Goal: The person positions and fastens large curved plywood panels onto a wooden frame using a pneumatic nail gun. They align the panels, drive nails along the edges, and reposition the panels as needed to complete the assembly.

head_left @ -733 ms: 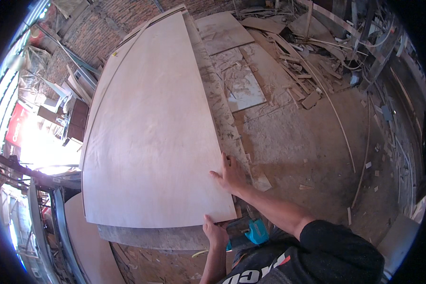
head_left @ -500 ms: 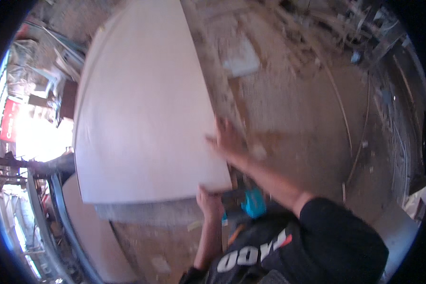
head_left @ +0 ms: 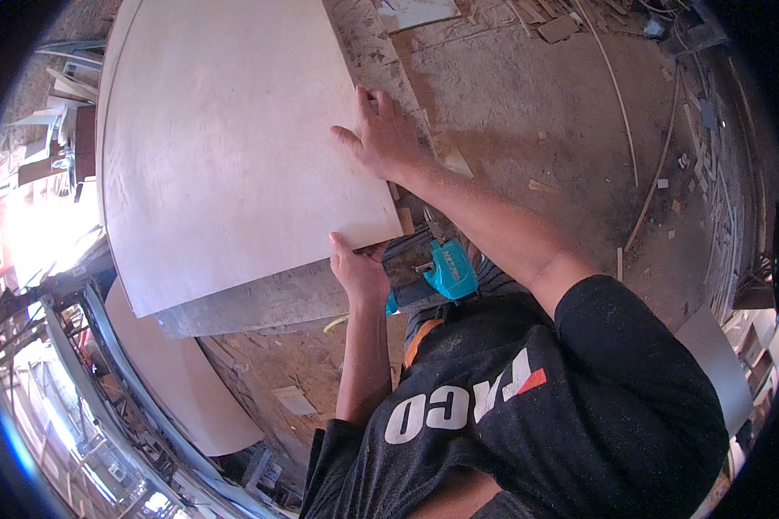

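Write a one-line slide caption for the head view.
Left hand grips the plywood sheet's near edge, right hand presses its side edge; teal power tool below.

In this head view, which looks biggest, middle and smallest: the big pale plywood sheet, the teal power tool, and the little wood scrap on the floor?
1. Pale plywood sheet, by far the largest.
2. Teal power tool, partly hidden below the sheet.
3. Wood scrap, smallest, though it lies farther from the camera.

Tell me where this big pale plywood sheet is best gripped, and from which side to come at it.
Grip the plywood sheet at the near corner and along the right edge, coming in from the right. The sheet lies flat on a stack, and its near and right edges are exposed. The left hand already pinches the near edge beside the corner; the right hand presses flat at the right edge.
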A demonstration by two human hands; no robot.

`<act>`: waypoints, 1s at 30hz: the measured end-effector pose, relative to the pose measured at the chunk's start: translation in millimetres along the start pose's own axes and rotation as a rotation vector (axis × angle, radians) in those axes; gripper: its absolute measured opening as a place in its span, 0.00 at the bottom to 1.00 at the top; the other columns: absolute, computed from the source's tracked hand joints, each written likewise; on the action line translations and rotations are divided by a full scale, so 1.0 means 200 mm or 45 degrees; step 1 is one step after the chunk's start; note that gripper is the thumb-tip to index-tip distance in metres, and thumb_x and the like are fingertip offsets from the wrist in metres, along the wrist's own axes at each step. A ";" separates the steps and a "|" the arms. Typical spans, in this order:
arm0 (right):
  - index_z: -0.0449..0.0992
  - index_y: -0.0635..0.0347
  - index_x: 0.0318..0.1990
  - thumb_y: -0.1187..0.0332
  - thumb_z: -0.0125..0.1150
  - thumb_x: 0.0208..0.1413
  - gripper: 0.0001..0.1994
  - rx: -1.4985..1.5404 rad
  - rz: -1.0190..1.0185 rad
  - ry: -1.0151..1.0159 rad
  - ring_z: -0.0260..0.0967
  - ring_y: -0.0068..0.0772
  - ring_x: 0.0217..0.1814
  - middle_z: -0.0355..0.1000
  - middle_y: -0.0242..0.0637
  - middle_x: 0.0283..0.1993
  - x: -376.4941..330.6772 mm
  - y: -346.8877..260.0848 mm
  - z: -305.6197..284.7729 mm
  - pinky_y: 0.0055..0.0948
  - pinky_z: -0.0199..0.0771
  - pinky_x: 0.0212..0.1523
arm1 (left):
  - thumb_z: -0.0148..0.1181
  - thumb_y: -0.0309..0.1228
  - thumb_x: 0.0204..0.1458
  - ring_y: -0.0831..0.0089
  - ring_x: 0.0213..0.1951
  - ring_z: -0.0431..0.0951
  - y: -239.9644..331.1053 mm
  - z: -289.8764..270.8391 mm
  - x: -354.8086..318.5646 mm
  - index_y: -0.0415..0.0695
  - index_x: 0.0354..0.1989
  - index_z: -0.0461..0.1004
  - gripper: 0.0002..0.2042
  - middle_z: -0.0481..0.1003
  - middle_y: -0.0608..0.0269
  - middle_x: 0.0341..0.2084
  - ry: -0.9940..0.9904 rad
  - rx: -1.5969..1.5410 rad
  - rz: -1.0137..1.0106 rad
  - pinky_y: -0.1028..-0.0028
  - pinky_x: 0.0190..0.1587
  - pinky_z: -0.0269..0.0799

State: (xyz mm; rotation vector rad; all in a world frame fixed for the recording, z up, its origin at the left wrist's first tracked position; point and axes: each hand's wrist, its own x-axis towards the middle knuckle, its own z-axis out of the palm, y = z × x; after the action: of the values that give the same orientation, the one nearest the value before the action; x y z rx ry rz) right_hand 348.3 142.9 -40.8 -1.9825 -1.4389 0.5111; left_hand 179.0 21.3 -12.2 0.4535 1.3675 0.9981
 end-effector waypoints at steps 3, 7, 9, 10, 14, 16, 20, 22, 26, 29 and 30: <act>0.57 0.70 0.76 0.36 0.52 0.68 0.46 0.014 0.009 -0.008 0.64 0.62 0.71 0.60 0.59 0.71 -0.01 0.00 0.00 0.61 0.68 0.66 | 0.39 0.49 0.77 0.52 0.60 0.75 -0.01 0.03 0.00 0.35 0.65 0.64 0.27 0.70 0.48 0.60 0.044 -0.033 0.026 0.47 0.59 0.78; 0.58 0.69 0.76 0.36 0.51 0.68 0.45 0.011 -0.034 0.064 0.64 0.61 0.70 0.61 0.56 0.71 0.00 0.01 0.01 0.62 0.68 0.65 | 0.41 0.49 0.76 0.56 0.52 0.79 -0.01 0.03 0.01 0.34 0.61 0.66 0.26 0.74 0.48 0.54 0.071 -0.068 0.048 0.51 0.51 0.85; 0.58 0.69 0.76 0.36 0.51 0.69 0.45 -0.005 -0.028 0.024 0.64 0.60 0.70 0.62 0.56 0.71 0.01 0.00 -0.01 0.61 0.68 0.65 | 0.40 0.48 0.77 0.54 0.56 0.77 -0.02 0.03 0.03 0.34 0.63 0.65 0.26 0.72 0.48 0.57 0.066 -0.083 0.027 0.49 0.55 0.81; 0.58 0.70 0.76 0.36 0.51 0.69 0.44 0.011 -0.017 -0.005 0.64 0.60 0.70 0.62 0.56 0.71 0.02 -0.01 -0.04 0.60 0.68 0.65 | 0.39 0.48 0.77 0.52 0.60 0.74 -0.01 0.04 0.03 0.35 0.65 0.64 0.26 0.70 0.47 0.60 0.051 -0.079 0.015 0.47 0.59 0.78; 0.58 0.70 0.76 0.36 0.49 0.70 0.44 0.079 -0.040 0.099 0.65 0.59 0.70 0.64 0.57 0.69 0.05 0.02 0.00 0.55 0.68 0.67 | 0.39 0.48 0.77 0.49 0.64 0.72 -0.03 0.05 0.07 0.35 0.67 0.63 0.27 0.68 0.45 0.62 0.019 -0.022 0.006 0.44 0.62 0.77; 0.60 0.70 0.75 0.39 0.50 0.71 0.42 0.118 0.004 0.004 0.65 0.61 0.70 0.64 0.59 0.69 0.06 0.03 0.01 0.54 0.69 0.67 | 0.39 0.47 0.77 0.49 0.64 0.72 -0.03 0.04 0.07 0.34 0.67 0.62 0.27 0.68 0.43 0.62 0.052 -0.078 0.000 0.43 0.61 0.78; 0.64 0.69 0.73 0.45 0.51 0.71 0.36 0.431 0.097 -0.101 0.69 0.63 0.67 0.70 0.61 0.65 0.08 0.08 0.00 0.53 0.71 0.65 | 0.41 0.47 0.77 0.48 0.64 0.72 0.06 0.02 0.01 0.31 0.68 0.61 0.28 0.67 0.42 0.62 -0.022 0.169 0.087 0.42 0.61 0.78; 0.67 0.67 0.71 0.47 0.53 0.71 0.34 0.629 0.187 0.057 0.72 0.62 0.65 0.74 0.61 0.61 0.03 0.18 0.05 0.54 0.73 0.63 | 0.42 0.46 0.76 0.47 0.64 0.72 0.12 0.08 -0.04 0.29 0.68 0.60 0.28 0.67 0.41 0.62 0.013 0.011 0.053 0.44 0.62 0.78; 0.72 0.65 0.66 0.48 0.57 0.68 0.30 0.366 0.254 -0.194 0.77 0.61 0.60 0.79 0.60 0.55 -0.12 0.23 -0.06 0.56 0.74 0.61 | 0.43 0.49 0.75 0.52 0.55 0.77 0.10 0.04 -0.02 0.35 0.63 0.65 0.26 0.72 0.47 0.56 0.077 -0.040 0.083 0.45 0.54 0.79; 0.74 0.64 0.62 0.52 0.59 0.66 0.26 0.096 0.306 -0.315 0.78 0.64 0.58 0.79 0.60 0.55 -0.10 0.21 -0.14 0.57 0.76 0.58 | 0.43 0.50 0.75 0.46 0.59 0.75 0.10 0.05 -0.02 0.33 0.69 0.62 0.29 0.69 0.44 0.62 -0.006 0.077 0.096 0.42 0.58 0.77; 0.74 0.64 0.61 0.53 0.58 0.67 0.25 0.119 0.316 -0.294 0.78 0.65 0.57 0.79 0.60 0.55 -0.07 0.17 -0.17 0.57 0.76 0.58 | 0.43 0.50 0.75 0.45 0.61 0.74 0.10 0.04 -0.01 0.33 0.70 0.60 0.30 0.68 0.43 0.64 -0.038 0.102 0.121 0.41 0.58 0.76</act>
State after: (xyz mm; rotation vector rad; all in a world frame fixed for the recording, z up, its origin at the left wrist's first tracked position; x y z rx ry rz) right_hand 389.3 114.0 -39.5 -2.0912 -1.2792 0.9256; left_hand 180.5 32.0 5.8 0.5960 1.3731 1.0125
